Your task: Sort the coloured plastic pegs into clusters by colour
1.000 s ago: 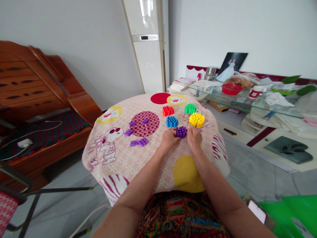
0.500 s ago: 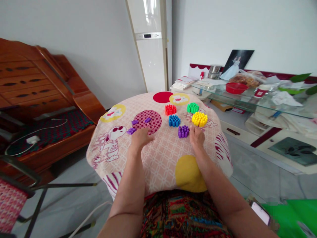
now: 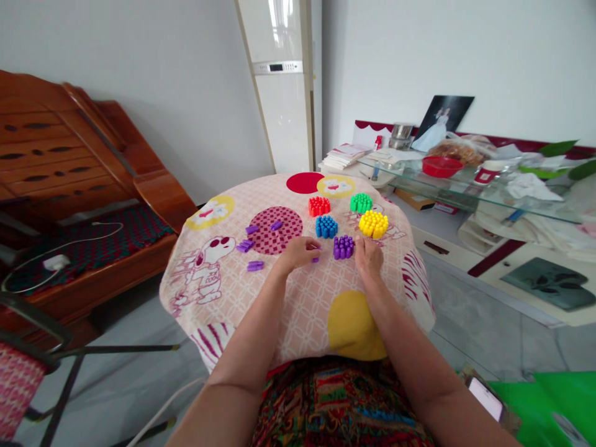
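Near the middle of the table, my left hand (image 3: 299,253) pinches a small purple plastic peg (image 3: 315,259), just left of the standing cluster of purple pegs (image 3: 343,247). My right hand (image 3: 369,257) is at the right side of that cluster with its fingers curled; anything inside them is hidden. Behind stand upright clusters of blue pegs (image 3: 326,227), red pegs (image 3: 319,205), green pegs (image 3: 361,202) and yellow pegs (image 3: 373,224). Several loose purple pegs (image 3: 244,246) lie to the left, with more purple pegs (image 3: 255,266) lying nearer to me.
A patterned cloth covers the round table (image 3: 298,310). On the right, a glass shelf (image 3: 503,195) carries a red bowl (image 3: 442,166), a paper cup (image 3: 491,171) and papers. A wooden bench (image 3: 116,267) stands left, and a tall white cabinet-like unit (image 3: 284,118) is behind.
My left hand has moved right, from the loose purple pegs toward the purple cluster, with a purple peg in its fingers. Purple pegs it covered now show. My right hand stays beside the cluster.
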`<state>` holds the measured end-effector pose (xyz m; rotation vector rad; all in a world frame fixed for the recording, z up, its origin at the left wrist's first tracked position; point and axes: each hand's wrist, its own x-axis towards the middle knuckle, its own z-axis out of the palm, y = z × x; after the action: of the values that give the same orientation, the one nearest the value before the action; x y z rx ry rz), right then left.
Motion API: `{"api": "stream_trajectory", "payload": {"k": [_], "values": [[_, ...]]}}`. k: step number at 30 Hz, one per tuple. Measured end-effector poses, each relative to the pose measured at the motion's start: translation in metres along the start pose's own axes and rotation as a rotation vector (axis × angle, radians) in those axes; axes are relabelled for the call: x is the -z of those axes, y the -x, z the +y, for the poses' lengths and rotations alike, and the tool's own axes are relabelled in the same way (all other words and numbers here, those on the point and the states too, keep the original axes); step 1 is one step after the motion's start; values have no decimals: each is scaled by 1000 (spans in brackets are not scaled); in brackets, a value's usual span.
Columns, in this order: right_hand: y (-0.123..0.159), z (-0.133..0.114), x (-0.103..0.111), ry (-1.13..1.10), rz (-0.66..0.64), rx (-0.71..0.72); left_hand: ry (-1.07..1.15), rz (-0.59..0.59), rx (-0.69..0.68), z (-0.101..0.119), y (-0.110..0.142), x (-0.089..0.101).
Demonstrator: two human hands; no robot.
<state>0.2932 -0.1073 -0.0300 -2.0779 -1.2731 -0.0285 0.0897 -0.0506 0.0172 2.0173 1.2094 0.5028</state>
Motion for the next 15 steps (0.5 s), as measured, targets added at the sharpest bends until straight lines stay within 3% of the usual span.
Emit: {"api": "stream_trajectory", "payload": {"k": [4, 15], "values": [[0, 1, 0, 5, 8, 23, 18, 64, 9, 7, -17, -16], [0, 0, -1, 34, 0, 2, -106, 180, 32, 12, -28, -29]]}}
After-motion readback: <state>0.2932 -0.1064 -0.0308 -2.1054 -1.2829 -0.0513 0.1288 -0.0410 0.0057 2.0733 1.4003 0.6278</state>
